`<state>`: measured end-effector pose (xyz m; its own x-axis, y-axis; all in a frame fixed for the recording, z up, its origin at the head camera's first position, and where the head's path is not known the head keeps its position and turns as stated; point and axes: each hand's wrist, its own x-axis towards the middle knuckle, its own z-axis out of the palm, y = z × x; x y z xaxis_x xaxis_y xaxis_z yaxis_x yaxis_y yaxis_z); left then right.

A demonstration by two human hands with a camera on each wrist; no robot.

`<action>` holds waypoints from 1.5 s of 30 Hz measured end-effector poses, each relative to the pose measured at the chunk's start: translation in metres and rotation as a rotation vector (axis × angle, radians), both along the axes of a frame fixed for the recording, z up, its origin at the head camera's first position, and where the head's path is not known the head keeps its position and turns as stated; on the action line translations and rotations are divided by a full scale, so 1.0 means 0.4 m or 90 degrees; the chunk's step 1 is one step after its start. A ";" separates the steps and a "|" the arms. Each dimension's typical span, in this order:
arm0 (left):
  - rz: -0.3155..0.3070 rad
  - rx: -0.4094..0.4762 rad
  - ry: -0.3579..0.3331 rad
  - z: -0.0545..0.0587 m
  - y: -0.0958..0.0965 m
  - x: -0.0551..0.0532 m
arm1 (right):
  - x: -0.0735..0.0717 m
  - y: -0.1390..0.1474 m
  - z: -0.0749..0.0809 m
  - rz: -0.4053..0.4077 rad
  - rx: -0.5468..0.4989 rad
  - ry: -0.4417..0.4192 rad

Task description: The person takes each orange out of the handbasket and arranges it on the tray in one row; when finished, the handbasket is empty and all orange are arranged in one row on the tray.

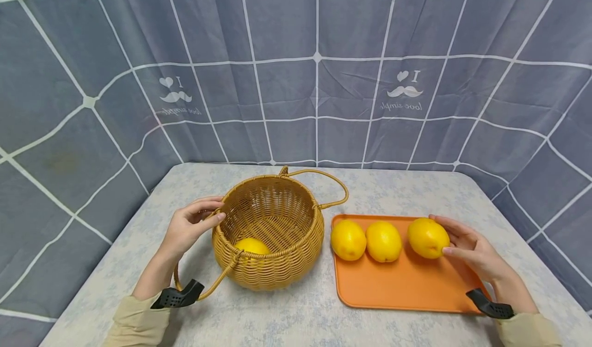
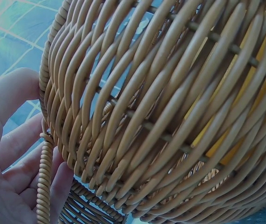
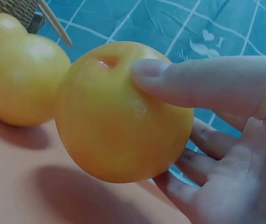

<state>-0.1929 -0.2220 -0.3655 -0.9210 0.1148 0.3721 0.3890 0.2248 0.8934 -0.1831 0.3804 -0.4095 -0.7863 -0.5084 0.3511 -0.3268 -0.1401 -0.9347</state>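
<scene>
My left hand (image 1: 189,226) grips the left rim of a round wicker basket (image 1: 273,275), thumb and fingers on either side of the rim. In the left wrist view, the basket's woven wall (image 2: 137,112) fills most of the frame, beside my left hand (image 2: 21,140). One yellow lemon (image 1: 252,245) lies inside the basket. On the right, my right hand (image 1: 474,252) holds another lemon (image 1: 428,238) between thumb and fingers. The right wrist view shows this lemon (image 3: 119,121) just above the tray, its shadow beneath.
Two more lemons, one left (image 1: 348,240) and one right (image 1: 384,241), sit side by side on the orange tray (image 1: 393,290). The basket's handles (image 1: 339,185) fold outward, one leaning toward the tray. A grid-patterned curtain (image 1: 287,90) hangs behind the table (image 1: 277,318).
</scene>
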 end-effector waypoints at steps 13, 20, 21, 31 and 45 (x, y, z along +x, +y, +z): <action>-0.001 -0.003 0.006 0.003 0.004 0.002 | -0.004 -0.006 -0.036 -0.006 0.083 -0.032; 0.000 -0.005 -0.001 0.002 0.000 0.002 | -0.012 -0.008 -0.043 0.037 0.080 -0.049; 0.001 -0.006 -0.001 0.002 0.000 0.002 | -0.013 -0.010 -0.044 0.047 0.075 -0.049; 0.000 -0.008 0.007 0.000 0.002 0.000 | -0.017 -0.018 -0.050 0.078 0.059 -0.046; -0.003 -0.007 0.017 0.005 0.004 0.006 | -0.018 -0.009 -0.054 0.086 0.061 -0.087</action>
<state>-0.1906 -0.2205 -0.3636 -0.9101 0.1232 0.3957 0.4142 0.2331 0.8798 -0.1904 0.3768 -0.4313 -0.7459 -0.6383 0.1903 -0.1802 -0.0817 -0.9802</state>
